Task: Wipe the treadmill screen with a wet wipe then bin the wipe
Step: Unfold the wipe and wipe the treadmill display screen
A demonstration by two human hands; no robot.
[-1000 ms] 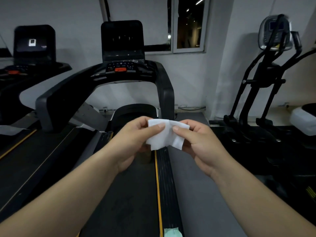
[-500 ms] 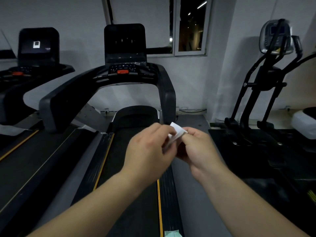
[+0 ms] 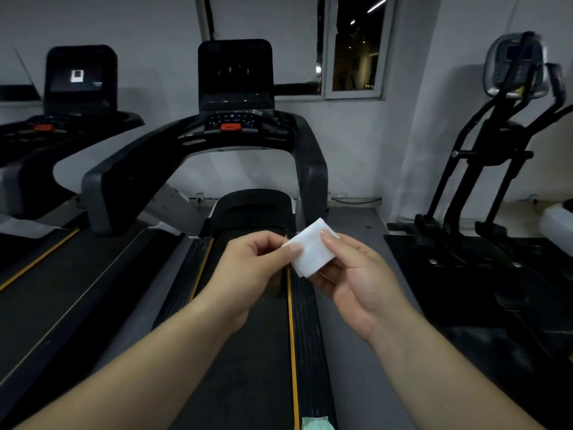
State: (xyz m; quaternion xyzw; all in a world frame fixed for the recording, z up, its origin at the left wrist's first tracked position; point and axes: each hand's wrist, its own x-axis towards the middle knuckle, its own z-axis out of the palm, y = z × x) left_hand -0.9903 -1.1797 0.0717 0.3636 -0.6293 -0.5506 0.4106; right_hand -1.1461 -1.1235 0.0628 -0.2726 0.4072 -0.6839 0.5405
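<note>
Both hands grasp one folded white wet wipe (image 3: 311, 251) — the left hand (image 3: 254, 274) pinches its left corner between thumb and fingers, and the right hand (image 3: 356, 283) carries it on the fingers with the thumb pressed on top. The wipe is between the hands, above the treadmill belt (image 3: 248, 352). The dark treadmill screen (image 3: 235, 69) stands beyond the hands, well apart from them.
</note>
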